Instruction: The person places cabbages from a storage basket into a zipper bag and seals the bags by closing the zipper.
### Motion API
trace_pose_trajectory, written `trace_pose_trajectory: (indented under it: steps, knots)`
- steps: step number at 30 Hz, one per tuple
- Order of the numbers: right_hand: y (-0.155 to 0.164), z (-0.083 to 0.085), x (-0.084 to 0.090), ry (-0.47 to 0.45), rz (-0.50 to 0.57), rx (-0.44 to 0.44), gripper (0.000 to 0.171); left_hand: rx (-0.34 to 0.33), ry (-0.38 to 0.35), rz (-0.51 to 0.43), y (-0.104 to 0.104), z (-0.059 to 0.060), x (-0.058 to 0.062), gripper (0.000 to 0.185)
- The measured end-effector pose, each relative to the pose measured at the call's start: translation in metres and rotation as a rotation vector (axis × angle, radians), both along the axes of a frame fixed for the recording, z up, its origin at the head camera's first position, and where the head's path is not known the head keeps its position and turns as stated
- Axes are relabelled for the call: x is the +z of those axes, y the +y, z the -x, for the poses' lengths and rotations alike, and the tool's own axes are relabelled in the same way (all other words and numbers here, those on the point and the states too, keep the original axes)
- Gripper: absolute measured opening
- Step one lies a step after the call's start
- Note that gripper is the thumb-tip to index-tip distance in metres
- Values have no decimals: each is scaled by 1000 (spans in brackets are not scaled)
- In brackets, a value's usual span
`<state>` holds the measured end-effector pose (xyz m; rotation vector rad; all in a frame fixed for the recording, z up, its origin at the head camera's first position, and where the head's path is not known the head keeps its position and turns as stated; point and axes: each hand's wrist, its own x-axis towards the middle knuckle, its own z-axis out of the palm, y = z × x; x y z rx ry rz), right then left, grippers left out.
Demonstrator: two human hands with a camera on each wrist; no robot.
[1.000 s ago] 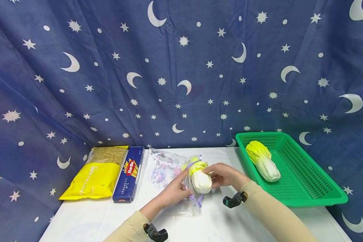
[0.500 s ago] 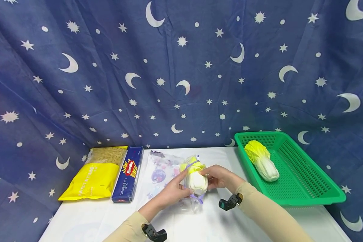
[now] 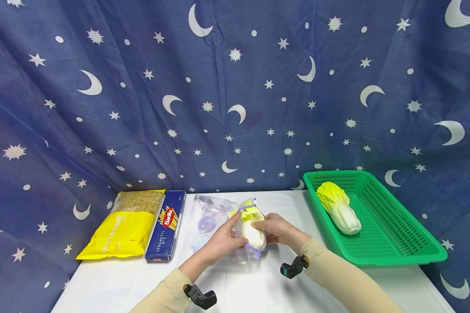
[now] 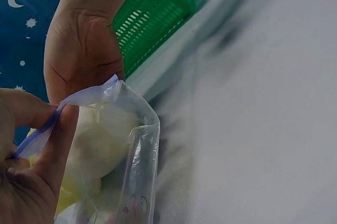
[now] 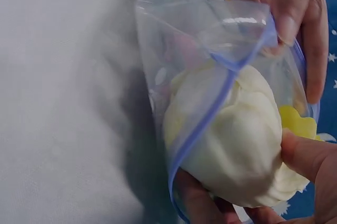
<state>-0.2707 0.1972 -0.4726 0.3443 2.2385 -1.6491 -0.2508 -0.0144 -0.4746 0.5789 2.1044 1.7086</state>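
A Chinese cabbage [image 3: 254, 235], white at the base with yellow leaves, lies partly inside the mouth of a clear zip bag [image 3: 206, 224] with a purple seal. From the right, my right hand [image 3: 280, 229] grips it, thumb on top and fingers underneath, as the right wrist view shows. My left hand [image 3: 222, 244] pinches the bag's rim on the left and keeps the mouth apart. In the left wrist view the cabbage base [image 4: 102, 137] shows through the plastic. Part of the leafy end is hidden behind the seal and fingers.
A green basket [image 3: 407, 256] at the right holds a second Chinese cabbage [image 3: 340, 209]. To the left lie a blue spaghetti box [image 3: 165, 230] and a yellow pasta bag [image 3: 123, 232] on the white table [image 3: 113, 278]. A starry blue curtain [image 3: 235, 87] hangs behind.
The right hand has moved left with the cabbage, which sits deeper in the bag. The left hand stays at the bag's rim.
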Motion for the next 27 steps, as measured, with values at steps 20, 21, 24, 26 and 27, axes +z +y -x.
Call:
trace_pose_trajectory:
  steps: [20,21,24,26,27]
  knots:
    - [-4,-8,-10,47,-21,82,60,4,-5,-77,-5,-3,-8,96]
    - [-5,-8,-10,58,-28,82,61,4,-3,-86,-5,-3,-7,96]
    - [-5,-8,-8,97,-65,79,59,0,10,-92,-4,-2,-5,96]
    - [-6,-7,-6,122,-90,73,57,-4,28,-90,-3,0,-3,96]
    - [-5,-6,-5,132,-103,71,57,-5,40,-87,-2,1,-3,96]
